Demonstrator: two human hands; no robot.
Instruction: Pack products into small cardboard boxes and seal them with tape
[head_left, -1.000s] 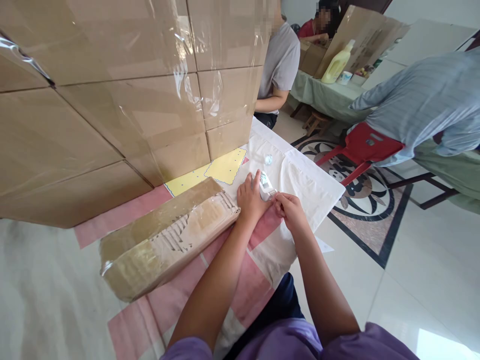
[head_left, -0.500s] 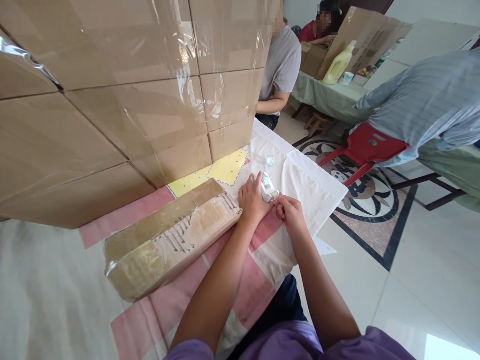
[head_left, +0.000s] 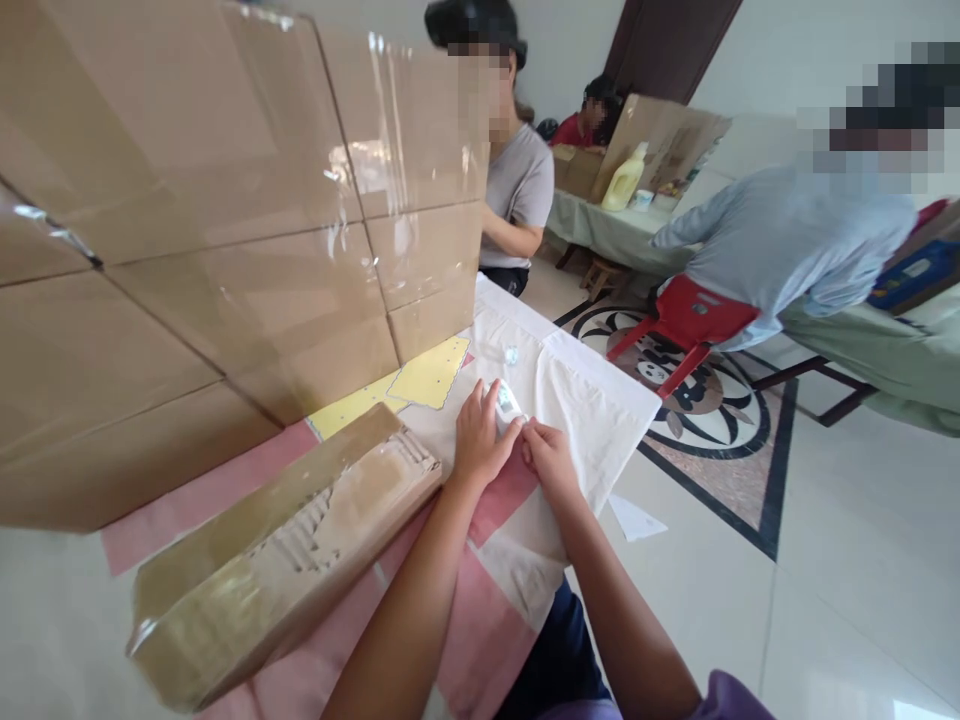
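Note:
My left hand (head_left: 478, 445) is wrapped round a small white handheld object (head_left: 507, 400) with a greenish see-through window; its exact kind is too small to tell. At the object's near right end, the fingers of my right hand (head_left: 547, 455) are pinched together. Whatever lies between those fingertips is hidden. A small clear bluish piece (head_left: 511, 355) rests on the white cloth (head_left: 592, 400) just beyond. To the left of my left forearm is a long taped cardboard box (head_left: 292, 550) with a torn top.
Stacked, taped cartons (head_left: 262, 230) rise like a wall on the left, with yellow sheets (head_left: 431, 375) at their foot. One person (head_left: 525, 180) sits behind them. Another, in light blue (head_left: 780, 220), is on a red chair (head_left: 697, 310) at the right, beside a green-covered table (head_left: 600, 220).
The camera view has tilted up and shifted right, so the scene sits lower and further left. Both hands keep the same hold around the white object.

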